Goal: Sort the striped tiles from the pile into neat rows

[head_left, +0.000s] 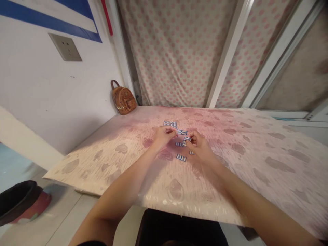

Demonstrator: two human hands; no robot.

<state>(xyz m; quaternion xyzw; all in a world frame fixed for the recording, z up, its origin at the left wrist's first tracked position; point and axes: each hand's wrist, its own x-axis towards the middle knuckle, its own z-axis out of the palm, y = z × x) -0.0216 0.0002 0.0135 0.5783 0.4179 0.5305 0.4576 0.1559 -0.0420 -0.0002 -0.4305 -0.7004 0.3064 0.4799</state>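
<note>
Forearms reach in from the lower corners and converge above the patterned surface (246,164); wrists bent slightly inward, hands close but apart. Right hand (198,143): thumb and fingers pinch a small blue-edged piece (187,139), held between the two hands, its right end covered by the fingers. Left hand (165,135): thumb and forefinger drawn together beside the upper strip (182,132); cannot tell whether they grip it. Upper strip's long axis runs left-right. Near strip (181,158) lies also roughly left-right, right end tipped toward the wearer. Rear cluster (170,123) partly hidden by left hand; markings too small to read.
</note>
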